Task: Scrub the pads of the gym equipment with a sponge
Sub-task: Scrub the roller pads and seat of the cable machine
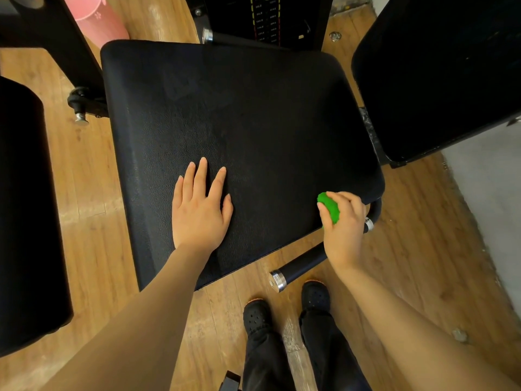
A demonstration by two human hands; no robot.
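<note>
The left hand (200, 206) lies flat, fingers spread, bracing the black seat pad (239, 131). The right hand (344, 221) grips a green sponge (328, 206) at the pad's near right corner. The sponge looks light and squashy, best held round its back; the pad's textured vinyl seems firm.

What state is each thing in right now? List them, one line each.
Seat pad: flat, bare except for the hands on its near part.
Sponge: green, gripped, pressed at the seat pad's near right edge.
Right hand: fingers curled round the sponge.
Left hand: flat on the seat pad, fingers straight and spread.
Handle bar: sticks out below the pad, untouched.
</note>
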